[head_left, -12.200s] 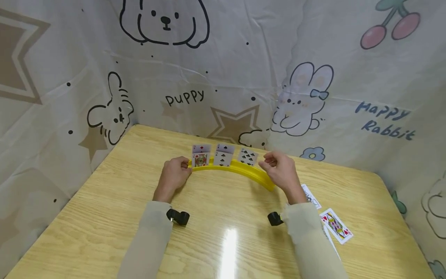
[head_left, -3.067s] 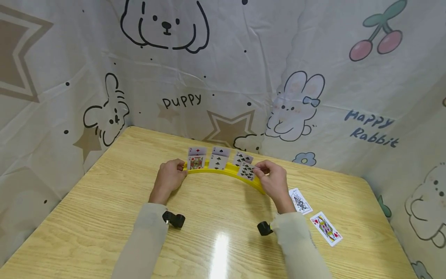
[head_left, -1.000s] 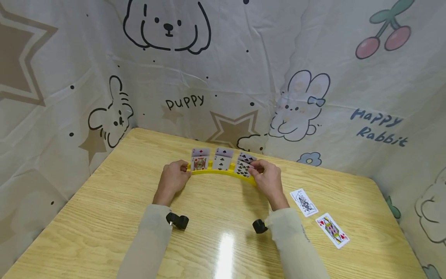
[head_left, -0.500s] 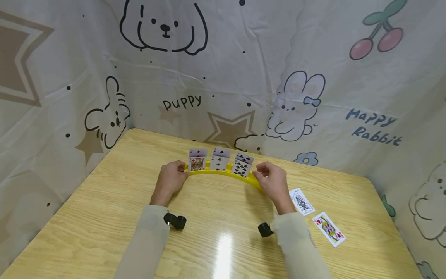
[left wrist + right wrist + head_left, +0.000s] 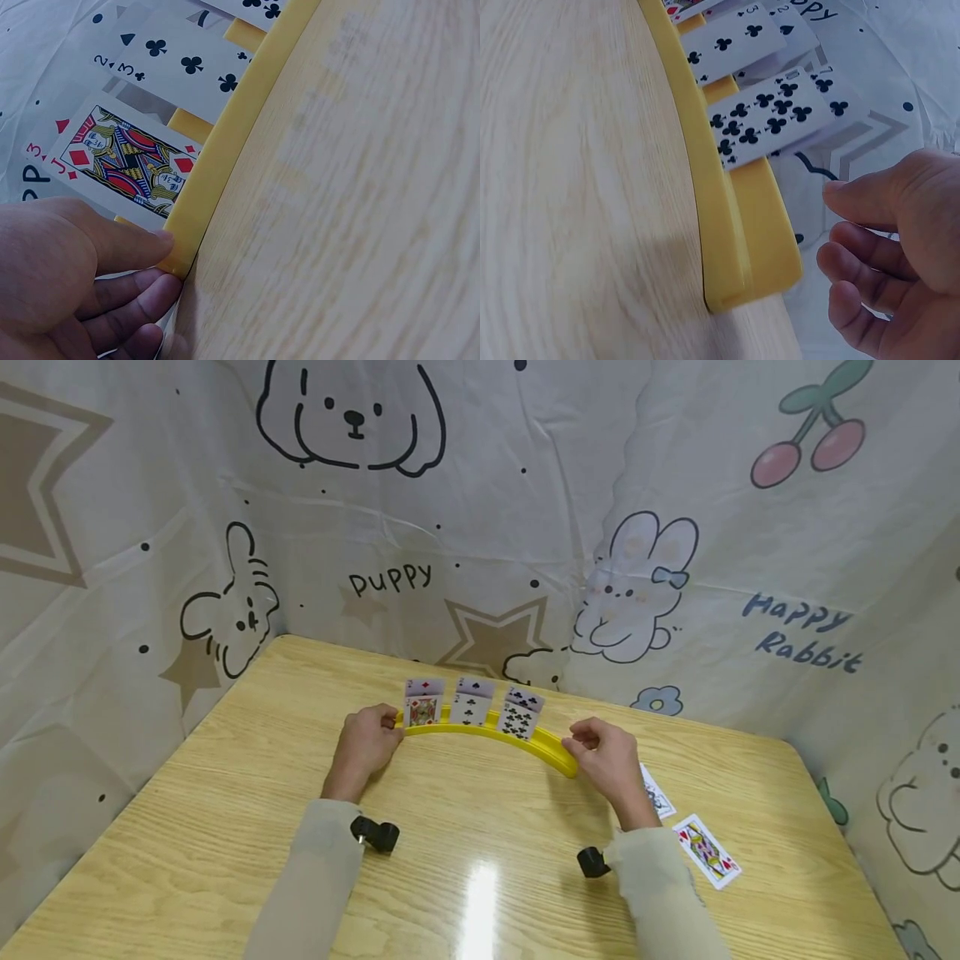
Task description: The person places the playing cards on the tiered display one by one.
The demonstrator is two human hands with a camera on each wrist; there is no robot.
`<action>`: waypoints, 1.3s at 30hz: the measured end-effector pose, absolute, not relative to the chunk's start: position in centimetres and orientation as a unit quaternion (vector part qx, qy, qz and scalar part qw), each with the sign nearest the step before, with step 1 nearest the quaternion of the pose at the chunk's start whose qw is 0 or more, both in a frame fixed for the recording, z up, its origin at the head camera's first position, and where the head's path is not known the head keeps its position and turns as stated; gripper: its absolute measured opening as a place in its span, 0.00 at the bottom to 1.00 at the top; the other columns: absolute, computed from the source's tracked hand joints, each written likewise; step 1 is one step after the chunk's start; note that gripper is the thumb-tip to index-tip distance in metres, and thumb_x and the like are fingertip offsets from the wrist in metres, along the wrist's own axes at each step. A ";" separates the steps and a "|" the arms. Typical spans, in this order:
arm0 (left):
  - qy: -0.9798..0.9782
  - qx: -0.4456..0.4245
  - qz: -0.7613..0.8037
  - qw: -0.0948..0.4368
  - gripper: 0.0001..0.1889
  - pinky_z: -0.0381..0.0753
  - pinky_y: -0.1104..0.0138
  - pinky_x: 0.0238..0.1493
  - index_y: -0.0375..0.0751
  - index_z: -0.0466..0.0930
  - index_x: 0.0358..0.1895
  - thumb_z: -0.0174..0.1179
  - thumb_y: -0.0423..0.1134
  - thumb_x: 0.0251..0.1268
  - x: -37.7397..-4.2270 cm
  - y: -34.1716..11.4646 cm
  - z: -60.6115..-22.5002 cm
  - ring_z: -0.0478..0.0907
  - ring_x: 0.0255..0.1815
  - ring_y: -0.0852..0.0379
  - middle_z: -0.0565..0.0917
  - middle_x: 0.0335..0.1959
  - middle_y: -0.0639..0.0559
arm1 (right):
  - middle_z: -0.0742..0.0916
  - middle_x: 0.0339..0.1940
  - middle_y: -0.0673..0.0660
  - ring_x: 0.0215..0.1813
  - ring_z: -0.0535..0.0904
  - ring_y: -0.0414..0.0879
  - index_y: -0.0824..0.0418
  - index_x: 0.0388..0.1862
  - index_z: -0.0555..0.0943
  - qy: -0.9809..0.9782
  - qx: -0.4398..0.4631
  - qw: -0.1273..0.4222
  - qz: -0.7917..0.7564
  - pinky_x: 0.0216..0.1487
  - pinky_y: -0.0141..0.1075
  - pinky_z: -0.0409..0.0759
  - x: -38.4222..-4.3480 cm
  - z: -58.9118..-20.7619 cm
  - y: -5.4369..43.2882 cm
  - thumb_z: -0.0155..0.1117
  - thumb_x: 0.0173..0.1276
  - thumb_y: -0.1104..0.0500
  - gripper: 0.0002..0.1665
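A curved yellow card holder (image 5: 557,754) stands on the table with playing cards upright in two rows. At its left end, my left hand (image 5: 366,745) pinches the holder between thumb and fingers. The jack of diamonds (image 5: 133,161) stands in front of a three of diamonds, the three of clubs (image 5: 180,60) in front of a two of spades (image 5: 791,34). Rightmost, the ten of clubs (image 5: 774,118) fronts a seven of clubs (image 5: 844,105). My right hand (image 5: 607,764) holds nothing, fingers loosely bent beside the holder's right end.
On the table (image 5: 225,827) at the right lie a queen of hearts (image 5: 707,852) and a black-and-white picture card (image 5: 657,793), partly hidden by my right wrist. A printed cloth (image 5: 480,510) hangs behind the table's back edge.
My right hand has set the ten of clubs in front of the seven, let go and drawn back right. A third card once lying at the right is gone. My left hand stays put.
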State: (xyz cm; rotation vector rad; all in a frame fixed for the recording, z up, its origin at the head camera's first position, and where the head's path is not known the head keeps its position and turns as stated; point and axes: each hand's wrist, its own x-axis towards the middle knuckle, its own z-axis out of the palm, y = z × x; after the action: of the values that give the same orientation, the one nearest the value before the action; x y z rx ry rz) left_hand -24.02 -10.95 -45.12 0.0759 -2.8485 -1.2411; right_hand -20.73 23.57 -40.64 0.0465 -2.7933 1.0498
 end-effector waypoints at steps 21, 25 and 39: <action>-0.918 0.021 -0.395 0.020 0.20 0.81 0.55 0.51 0.31 0.80 0.59 0.65 0.36 0.66 -24.1 -11.0 -45.0 0.83 0.48 0.46 0.84 0.47 0.39 | 0.86 0.41 0.59 0.41 0.80 0.52 0.69 0.52 0.83 -0.949 0.013 0.036 0.312 0.43 0.46 0.80 -19.5 -41.2 27.7 0.70 0.68 0.60 0.18; -0.918 0.020 -0.397 0.021 0.20 0.81 0.55 0.50 0.31 0.80 0.58 0.65 0.36 0.66 -24.0 -10.9 -45.0 0.83 0.48 0.46 0.85 0.47 0.40 | 0.86 0.40 0.59 0.41 0.81 0.53 0.70 0.51 0.83 -0.950 0.017 0.036 0.311 0.44 0.47 0.80 -19.3 -41.5 28.4 0.69 0.67 0.62 0.16; -0.918 0.019 -0.396 0.022 0.19 0.80 0.55 0.50 0.32 0.81 0.58 0.65 0.35 0.66 -24.2 -11.0 -45.2 0.82 0.48 0.46 0.85 0.46 0.40 | 0.86 0.42 0.61 0.43 0.82 0.54 0.72 0.53 0.82 -0.956 0.015 0.018 0.293 0.46 0.49 0.80 -18.8 -42.0 30.5 0.68 0.67 0.64 0.17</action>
State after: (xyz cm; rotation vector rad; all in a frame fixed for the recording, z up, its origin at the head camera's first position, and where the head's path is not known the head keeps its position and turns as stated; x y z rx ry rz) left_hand -24.18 -10.98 -45.20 0.0601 -2.8438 -1.2285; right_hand -18.76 30.51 -42.00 0.0453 -2.9687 0.9109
